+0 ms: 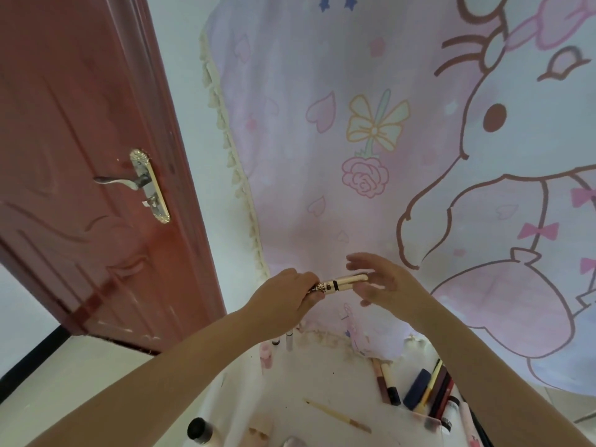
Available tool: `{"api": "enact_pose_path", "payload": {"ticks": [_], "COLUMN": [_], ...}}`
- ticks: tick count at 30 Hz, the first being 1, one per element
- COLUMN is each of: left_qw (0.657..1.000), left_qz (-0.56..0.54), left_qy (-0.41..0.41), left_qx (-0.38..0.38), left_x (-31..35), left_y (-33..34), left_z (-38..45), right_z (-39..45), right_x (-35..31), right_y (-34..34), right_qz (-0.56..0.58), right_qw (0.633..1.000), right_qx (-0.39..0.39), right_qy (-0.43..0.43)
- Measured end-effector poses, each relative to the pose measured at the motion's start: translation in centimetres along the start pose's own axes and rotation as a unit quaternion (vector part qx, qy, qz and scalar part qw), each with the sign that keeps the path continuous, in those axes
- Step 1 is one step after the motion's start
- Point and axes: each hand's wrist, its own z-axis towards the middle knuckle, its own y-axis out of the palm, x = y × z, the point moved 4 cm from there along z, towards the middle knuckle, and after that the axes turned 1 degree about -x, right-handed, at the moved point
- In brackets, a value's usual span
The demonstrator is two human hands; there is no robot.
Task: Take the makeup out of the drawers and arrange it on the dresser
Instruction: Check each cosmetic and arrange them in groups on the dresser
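So the biggest thing here is the pink cartoon curtain [371, 150] with hearts, a bow and a rose, hanging right behind the table [322, 382], and off to the left there's one reddish-brown door [84, 156] with one metal lever handle [129, 181]. Both forearms come up from the bottom edge and meet in the middle, raised above the table in front of the curtain. The left hand [283, 298] has its fingers curled round the printed end of a cream makeup tube [338, 283], which is lying roughly level, well above the tabletop. The right hand [383, 279] sits at the tube's other end with fingers spread and fairly straight, cupped around the cap; can't tell if it's actually touching it. Down on the white table there's a clear organizer [429, 417] at the right with several pens and sticks leaning in it, too bunched up to count properly. One thin wooden-handled brush [338, 416] lies loose in the middle, one black-capped bottle [198, 430] stands near the bottom left, and a couple of small pinkish jars [266, 356] sit by the curtain's hem.
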Motion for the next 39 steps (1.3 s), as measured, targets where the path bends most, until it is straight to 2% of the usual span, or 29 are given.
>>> {"api": "enact_pose_path", "payload": {"ticks": [1, 3, 5, 9, 12, 15, 18, 20, 23, 25, 28, 31, 34, 37, 39], "left_qw": [1.000, 1.000, 1.000, 0.999, 0.999, 0.999, 0.998, 0.996, 0.994, 0.992, 0.985, 0.971, 0.946, 0.927, 0.920], "left_qz": [0.000, 0.009, 0.022, 0.019, 0.021, 0.019, -0.018, -0.049, -0.063, -0.064, -0.074, -0.074, -0.106, -0.037, 0.008], "left_qy": [0.001, 0.001, -0.005, -0.027, -0.032, -0.032, -0.048, -0.062, -0.077, -0.088, -0.127, -0.193, -0.274, -0.334, -0.353], "left_qx": [-0.001, -0.003, -0.006, -0.003, -0.001, -0.013, -0.021, -0.031, -0.045, -0.055, -0.085, -0.118, -0.139, -0.163, -0.168], "left_x": [0.0, 0.0, -0.1, -0.6, -0.7, -0.7, -0.8, -1.0, -1.1, -1.3, -2.2, -3.2, -3.7, -4.0, -4.0], "left_y": [0.0, 0.1, 0.3, 0.4, 0.8, 1.6, 2.7, 3.6, 5.2, 6.1, 8.1, 11.3, 15.1, 18.3, 19.8], "left_z": [0.0, 0.0, 0.0, -0.2, -0.4, -0.8, -1.6, -2.3, -3.0, -3.3, -3.8, -4.4, -5.1, -4.9, -4.3], "right_z": [0.2, 0.5, 0.7, 0.9, 0.9, 1.0, 0.6, 0.4, 0.3, 0.4, 0.4, 0.4, 0.0, -1.2, -2.2], "right_x": [0.2, 0.2, 0.1, 0.3, 0.9, 1.9, 2.6, 3.5, 4.9, 5.8, 7.3, 10.0, 13.0, 16.3, 18.2], "right_y": [0.2, 0.3, 0.3, 0.3, 1.1, 1.2, 1.6, 2.3, 3.2, 3.4, 4.0, 4.3, 3.5, 1.9, 0.8], "right_qz": [-0.004, -0.083, -0.125, -0.033, -0.024, -0.079, -0.004, 0.024, 0.006, -0.019, -0.012, -0.027, 0.001, -0.077, -0.187], "right_qw": [1.000, 0.995, 0.991, 0.999, 0.997, 0.993, 0.995, 0.991, 0.988, 0.989, 0.987, 0.977, 0.969, 0.946, 0.917], "right_qx": [-0.005, -0.023, -0.023, -0.024, -0.049, -0.053, -0.087, -0.116, -0.082, -0.066, -0.099, -0.130, -0.067, -0.060, -0.079], "right_qy": [0.015, 0.041, 0.030, -0.013, 0.061, 0.072, 0.049, 0.070, 0.133, 0.128, 0.126, 0.167, 0.238, 0.309, 0.343]}}
